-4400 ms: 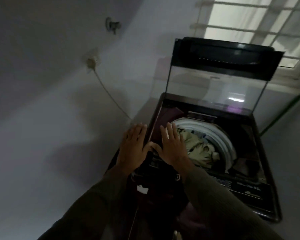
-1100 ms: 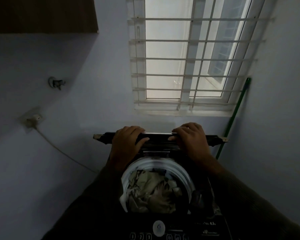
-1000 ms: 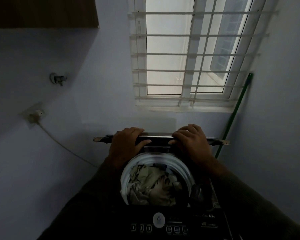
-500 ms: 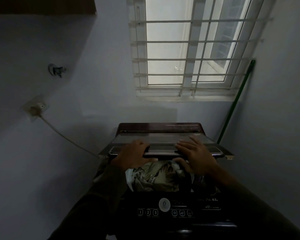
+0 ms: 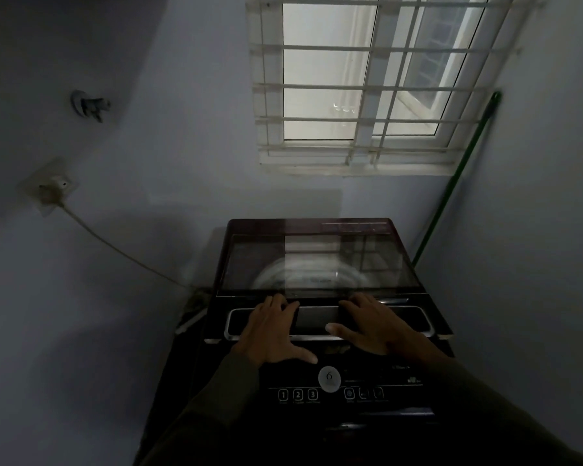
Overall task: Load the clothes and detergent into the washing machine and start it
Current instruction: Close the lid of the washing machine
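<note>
Lowered since half a second ago, the lid [image 5: 320, 264] now covers the drum's clothes; left hand [image 5: 270, 331] and right hand [image 5: 374, 326] press its front edge flat, open-palmed, gripping nothing.

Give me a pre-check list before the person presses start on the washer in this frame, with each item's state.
1. Lid lowered over the drum: ok, though full latching cannot be told.
2. Left hand and right hand clear of the lid gap: ok, both lie flat on the lid's front handle.
3. Clothes inside the drum: cannot tell, the glass reflects the window.
4. Detergent added: cannot tell.
5. Power plug in the wall socket: ok.
6. Control panel within reach, unobstructed: ok.
</note>
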A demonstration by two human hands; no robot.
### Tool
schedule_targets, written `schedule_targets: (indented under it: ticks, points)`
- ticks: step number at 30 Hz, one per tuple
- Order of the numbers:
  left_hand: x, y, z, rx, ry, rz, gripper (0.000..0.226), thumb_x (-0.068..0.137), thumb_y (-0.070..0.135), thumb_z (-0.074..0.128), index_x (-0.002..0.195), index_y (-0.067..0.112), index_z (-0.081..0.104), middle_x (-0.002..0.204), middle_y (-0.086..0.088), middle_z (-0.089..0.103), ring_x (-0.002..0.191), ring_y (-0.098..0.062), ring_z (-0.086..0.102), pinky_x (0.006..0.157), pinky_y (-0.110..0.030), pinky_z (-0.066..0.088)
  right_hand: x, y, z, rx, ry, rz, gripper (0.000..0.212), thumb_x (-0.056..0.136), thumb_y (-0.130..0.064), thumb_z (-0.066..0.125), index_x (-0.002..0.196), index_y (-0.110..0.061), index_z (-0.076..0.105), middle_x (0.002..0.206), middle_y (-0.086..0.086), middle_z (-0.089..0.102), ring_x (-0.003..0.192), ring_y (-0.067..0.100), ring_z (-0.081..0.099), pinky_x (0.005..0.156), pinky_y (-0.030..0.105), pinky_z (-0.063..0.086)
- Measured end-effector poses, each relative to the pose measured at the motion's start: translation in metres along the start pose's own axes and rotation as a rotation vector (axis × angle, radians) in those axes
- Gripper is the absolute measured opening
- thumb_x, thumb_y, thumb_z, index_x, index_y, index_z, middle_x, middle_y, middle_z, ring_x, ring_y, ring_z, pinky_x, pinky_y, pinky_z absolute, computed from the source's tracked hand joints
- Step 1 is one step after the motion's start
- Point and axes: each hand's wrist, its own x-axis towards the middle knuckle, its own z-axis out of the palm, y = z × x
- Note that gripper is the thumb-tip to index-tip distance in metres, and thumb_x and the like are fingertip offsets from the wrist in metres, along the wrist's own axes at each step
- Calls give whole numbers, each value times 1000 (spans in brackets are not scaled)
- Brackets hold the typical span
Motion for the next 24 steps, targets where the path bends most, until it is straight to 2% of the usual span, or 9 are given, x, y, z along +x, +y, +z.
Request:
schedule_targets:
  ticks: [4, 7, 10, 15, 17, 20, 22, 24]
  points:
    - [-3, 3, 12, -23, 18, -33, 121, 55, 97, 41, 149, 21, 33, 135, -2, 37, 123, -21, 36, 108, -36, 32, 0, -6, 14, -2, 9, 53, 98, 74, -90, 12, 130, -19, 51, 128, 8, 50, 121, 26, 45, 102, 40, 40]
    - [-3, 2, 19, -20, 30, -50, 105, 72, 91, 35, 149, 20, 33, 137, -3, 37, 125, -22, 36, 108, -36, 32, 0, -8, 18, 6, 0, 73, 93, 78, -86, 18, 135, -18, 48, 129, 9, 49, 121, 26, 46, 102, 38, 39]
    - [-3, -1, 26, -20, 24, -37, 84, 89, 76, 31, 151, 18, 31, 139, -6, 38, 125, -24, 37, 109, -38, 31, 1, -10, 26, -5, -17, 99, 82, 86, -78, 25, 137, -17, 46, 133, 10, 49, 122, 28, 46, 104, 40, 38]
    - [-4, -5, 41, 25, 73, -20, 68, 99, 61, 29, 150, 17, 34, 138, -7, 42, 123, -24, 40, 108, -37, 32, 2, -15, 41, 1, -6, 120, 105, 73, -90, 3, 133, -16, 48, 129, 11, 51, 119, 29, 50, 102, 39, 39]
    - [-4, -6, 47, 46, 103, -10, 65, 100, 59, 29, 149, 17, 35, 137, -7, 43, 122, -24, 41, 106, -36, 32, 2, -16, 45, -2, -2, 138, 93, 81, -84, 13, 135, -16, 46, 132, 11, 50, 122, 29, 48, 104, 38, 37]
    - [-3, -9, 53, 89, 144, 4, 68, 98, 59, 21, 148, 15, 38, 135, -7, 46, 118, -24, 44, 105, -37, 34, 1, -18, 50, -7, 18, 150, 70, 95, -63, 36, 144, -13, 39, 142, 13, 43, 130, 31, 42, 111, 39, 30]
    - [-2, -10, 58, 95, 157, 12, 76, 93, 60, 13, 146, 14, 42, 131, -8, 50, 115, -25, 48, 103, -39, 36, 2, -18, 53, -8, 35, 160, 66, 96, -58, 41, 145, -13, 39, 143, 14, 42, 131, 30, 40, 113, 40, 28]
    - [-1, -11, 63, 83, 207, 23, 74, 94, 59, 18, 141, 12, 50, 125, -10, 55, 109, -26, 52, 99, -41, 42, 1, -20, 55, 4, 59, 175, 68, 95, -60, 39, 144, -12, 40, 142, 13, 43, 131, 30, 40, 116, 43, 27]
